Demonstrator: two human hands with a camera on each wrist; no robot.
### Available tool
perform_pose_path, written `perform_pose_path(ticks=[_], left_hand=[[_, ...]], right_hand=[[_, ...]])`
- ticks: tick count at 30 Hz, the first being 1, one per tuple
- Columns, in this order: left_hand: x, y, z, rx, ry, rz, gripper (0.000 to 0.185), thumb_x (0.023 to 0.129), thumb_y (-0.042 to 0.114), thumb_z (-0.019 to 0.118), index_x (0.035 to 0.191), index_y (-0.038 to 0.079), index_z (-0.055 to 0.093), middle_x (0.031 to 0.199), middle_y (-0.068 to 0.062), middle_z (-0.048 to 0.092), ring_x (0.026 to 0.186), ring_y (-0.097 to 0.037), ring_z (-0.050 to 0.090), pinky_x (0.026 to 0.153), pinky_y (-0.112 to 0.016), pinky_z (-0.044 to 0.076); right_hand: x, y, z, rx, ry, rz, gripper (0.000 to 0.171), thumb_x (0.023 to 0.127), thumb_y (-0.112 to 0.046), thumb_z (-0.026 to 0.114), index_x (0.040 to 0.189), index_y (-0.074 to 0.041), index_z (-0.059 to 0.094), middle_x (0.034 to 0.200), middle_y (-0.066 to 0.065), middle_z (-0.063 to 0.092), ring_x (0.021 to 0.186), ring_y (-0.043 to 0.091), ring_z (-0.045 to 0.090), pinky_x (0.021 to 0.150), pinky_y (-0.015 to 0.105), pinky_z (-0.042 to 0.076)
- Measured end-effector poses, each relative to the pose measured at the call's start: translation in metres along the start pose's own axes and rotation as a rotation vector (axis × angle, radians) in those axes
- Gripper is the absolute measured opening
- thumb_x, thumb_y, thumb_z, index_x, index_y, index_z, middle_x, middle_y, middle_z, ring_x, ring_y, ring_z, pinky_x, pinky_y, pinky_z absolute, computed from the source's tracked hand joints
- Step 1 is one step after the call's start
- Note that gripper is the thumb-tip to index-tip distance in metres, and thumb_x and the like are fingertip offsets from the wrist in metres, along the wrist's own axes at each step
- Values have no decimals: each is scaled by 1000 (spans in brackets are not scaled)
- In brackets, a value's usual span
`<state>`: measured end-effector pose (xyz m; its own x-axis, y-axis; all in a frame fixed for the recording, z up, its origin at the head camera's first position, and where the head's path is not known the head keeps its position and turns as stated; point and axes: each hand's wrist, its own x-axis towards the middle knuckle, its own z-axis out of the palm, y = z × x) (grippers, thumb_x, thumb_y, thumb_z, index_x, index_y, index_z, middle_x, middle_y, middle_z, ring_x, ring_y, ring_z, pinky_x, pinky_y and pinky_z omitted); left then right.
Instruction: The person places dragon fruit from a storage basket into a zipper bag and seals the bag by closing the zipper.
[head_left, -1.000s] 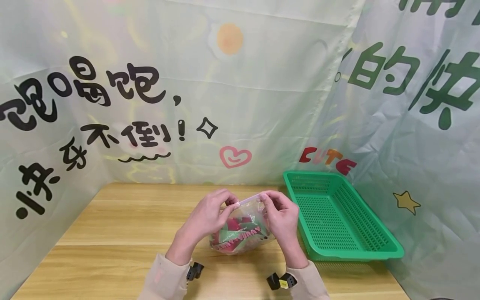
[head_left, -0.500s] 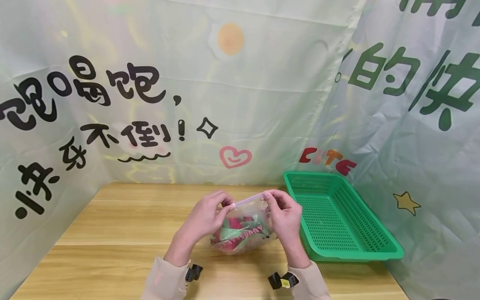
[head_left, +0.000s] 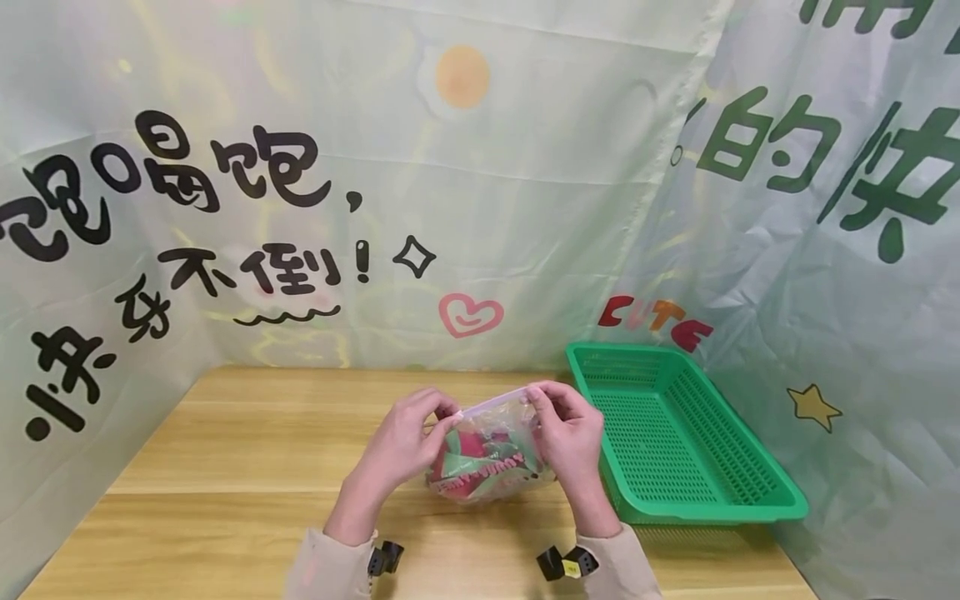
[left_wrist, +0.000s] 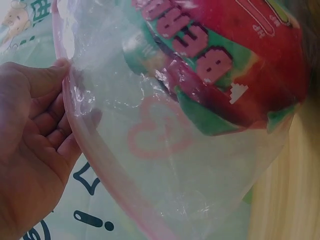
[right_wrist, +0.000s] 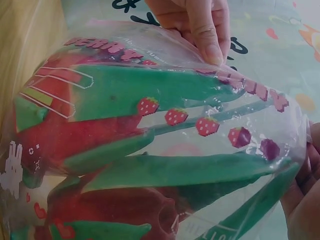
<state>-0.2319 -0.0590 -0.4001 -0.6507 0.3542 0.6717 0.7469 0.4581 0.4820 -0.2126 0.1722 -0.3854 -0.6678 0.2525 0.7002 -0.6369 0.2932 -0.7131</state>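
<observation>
The lower edge of the clear zip bag (head_left: 491, 454) was hidden behind both hands in the head view, so it could not be told whether the bag touched the wooden table (head_left: 225, 467) or was held just above it. Its full outline was cut off in both wrist views, and the print on the packets (right_wrist: 125, 145) was only partly legible. The bag was filled with red and green packets printed with pink letters and small strawberries; a pink heart outline (left_wrist: 159, 136) was seen on the clear film. The bag was held in front of the person, near the middle of the table, just left of the green perforated basket (head_left: 757, 483), in which nothing was seen. The pink seal strip (head_left: 495, 398) along the bag's top was pinched at one end by the left hand (head_left: 401, 446) and at the other by the right hand (head_left: 573, 437), with fingers curled over it.
</observation>
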Motion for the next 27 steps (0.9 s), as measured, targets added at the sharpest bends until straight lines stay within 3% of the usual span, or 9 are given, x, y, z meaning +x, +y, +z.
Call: perform_pose_path(ticks=[4, 10, 19, 27], left_hand=[[-2, 2, 3, 20, 7, 8, 8, 94, 7, 77, 97, 12, 71, 92, 6, 66, 86, -10, 62, 78, -34, 58], [-2, 1, 7, 43, 13, 24, 9, 94, 7, 77, 97, 11, 70, 92, 4, 67, 86, -11, 63, 78, -35, 58], [-3, -5, 2, 26, -24, -57, 8, 95, 8, 76, 97, 12, 70, 90, 8, 63, 80, -8, 58, 75, -31, 58], [-4, -10, 0, 4, -11, -59, 10, 93, 5, 77, 96, 12, 70, 90, 7, 65, 82, -8, 60, 77, -36, 59]], right_hand=[[-2, 5, -3, -12, 12, 14, 6, 94, -2, 76, 96, 4, 76, 83, 17, 74, 66, 8, 59, 53, 17, 48], [1, 7, -5, 6, 4, -58, 4, 92, 5, 75, 95, 7, 75, 81, 19, 73, 63, 6, 59, 49, 17, 46], [5, 8, -10, 22, 55, 1, 6, 93, 3, 74, 97, 8, 75, 83, 20, 73, 60, 6, 57, 43, 18, 44], [6, 10, -8, 21, 42, -7, 6, 95, -4, 75, 96, 2, 77, 81, 17, 72, 59, 8, 55, 42, 19, 44]])
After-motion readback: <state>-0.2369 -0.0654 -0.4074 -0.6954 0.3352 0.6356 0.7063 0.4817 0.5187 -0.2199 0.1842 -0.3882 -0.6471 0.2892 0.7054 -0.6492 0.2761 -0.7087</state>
